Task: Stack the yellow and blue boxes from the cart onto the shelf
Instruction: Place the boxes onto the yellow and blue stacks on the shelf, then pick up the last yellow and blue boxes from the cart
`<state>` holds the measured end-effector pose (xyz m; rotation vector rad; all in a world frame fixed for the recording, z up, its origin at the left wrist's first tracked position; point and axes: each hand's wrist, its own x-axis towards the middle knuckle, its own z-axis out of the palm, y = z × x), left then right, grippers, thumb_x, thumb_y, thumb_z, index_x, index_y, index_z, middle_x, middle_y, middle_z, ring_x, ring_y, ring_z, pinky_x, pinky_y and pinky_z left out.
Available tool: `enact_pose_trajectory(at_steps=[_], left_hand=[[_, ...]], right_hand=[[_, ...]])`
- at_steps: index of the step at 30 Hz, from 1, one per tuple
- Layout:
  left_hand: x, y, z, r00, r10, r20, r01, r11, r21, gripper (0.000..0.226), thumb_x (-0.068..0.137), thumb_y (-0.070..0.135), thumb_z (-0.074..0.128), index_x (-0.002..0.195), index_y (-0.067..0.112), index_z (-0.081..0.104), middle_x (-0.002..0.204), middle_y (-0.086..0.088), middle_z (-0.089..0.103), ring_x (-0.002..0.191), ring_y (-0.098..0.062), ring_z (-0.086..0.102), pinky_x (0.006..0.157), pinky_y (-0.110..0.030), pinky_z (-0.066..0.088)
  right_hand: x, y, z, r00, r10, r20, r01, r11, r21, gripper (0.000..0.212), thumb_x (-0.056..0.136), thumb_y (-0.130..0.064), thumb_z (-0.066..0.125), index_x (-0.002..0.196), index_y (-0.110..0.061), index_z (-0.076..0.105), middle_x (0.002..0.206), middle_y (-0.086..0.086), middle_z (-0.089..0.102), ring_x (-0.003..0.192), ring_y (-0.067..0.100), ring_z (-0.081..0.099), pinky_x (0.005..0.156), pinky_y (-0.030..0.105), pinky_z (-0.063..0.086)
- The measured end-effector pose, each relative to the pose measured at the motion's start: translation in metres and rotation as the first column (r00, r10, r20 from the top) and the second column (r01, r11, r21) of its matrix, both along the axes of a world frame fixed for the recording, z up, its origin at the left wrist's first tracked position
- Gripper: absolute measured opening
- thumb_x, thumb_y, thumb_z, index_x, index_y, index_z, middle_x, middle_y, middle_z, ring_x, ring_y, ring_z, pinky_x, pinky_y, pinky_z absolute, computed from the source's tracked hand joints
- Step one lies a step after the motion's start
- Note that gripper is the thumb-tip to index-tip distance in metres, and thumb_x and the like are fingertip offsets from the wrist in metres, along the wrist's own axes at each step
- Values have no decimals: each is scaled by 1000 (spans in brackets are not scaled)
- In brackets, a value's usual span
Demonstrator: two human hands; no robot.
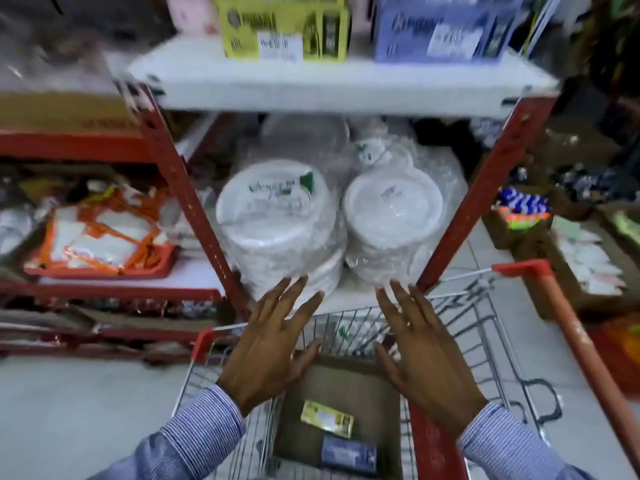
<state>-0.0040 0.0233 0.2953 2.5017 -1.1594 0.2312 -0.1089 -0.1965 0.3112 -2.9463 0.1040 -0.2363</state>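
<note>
Shop shelving fills the view, with a wire cart [481, 327] parked against it. One yellow box [327, 419] and one blue box [348, 452] lie in a cardboard carton [349, 386] in the cart; others [284, 29] sit on the top shelf [332, 81]. Both the left hand [270, 344] and right hand [426, 355] hover spread and empty above the carton. Judging by this, the job looks nearly done.

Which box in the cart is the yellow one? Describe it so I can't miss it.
Start at the wire shopping cart with red corners, below the two open hands. A brown cardboard carton sits inside. The small yellow box lies there, farther from the person than the small blue box beside it.
</note>
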Motion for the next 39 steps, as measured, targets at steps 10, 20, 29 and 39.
enact_pose_trajectory(at_steps=[10, 20, 29, 39], left_hand=[[-40, 0, -240, 875, 32, -484, 141, 938, 317, 72, 83, 25, 68, 146, 14, 36, 152, -14, 41, 139, -35, 40, 111, -49, 38], [-28, -33, -365, 795, 20, -606, 327, 828, 456, 58, 77, 2, 68, 133, -1, 51, 136, -30, 53, 122, -48, 52, 101, -57, 44], [-15, -44, -360, 785, 92, -612, 280, 829, 484, 48, 81, 10, 69, 128, 8, 56, 130, -16, 60, 120, -36, 56, 100, -44, 46], [22, -19, -194, 912, 155, -380, -54, 963, 265, 45, 73, 30, 78, 116, 29, 65, 101, 0, 77, 88, -23, 72, 71, -33, 57]], right_hand=[[-31, 10, -233, 749, 4, -663, 110, 985, 131, 72, 89, -26, 59, 147, -6, 21, 149, 17, 35, 134, 35, 34, 106, 43, 38], [-34, 33, -356, 595, -53, -802, 38, 999, -37, 22, 70, -28, 66, 86, -14, 70, 87, 10, 75, 80, 30, 70, 71, 34, 55], [-36, 31, -380, 607, 1, -795, 141, 984, 109, 27, 76, -30, 75, 96, -14, 67, 102, 11, 70, 90, 29, 67, 78, 35, 53], [15, 9, -229, 750, 36, -660, 95, 982, 162, 44, 60, -41, 85, 96, -20, 70, 94, 4, 73, 82, 23, 66, 72, 32, 56]])
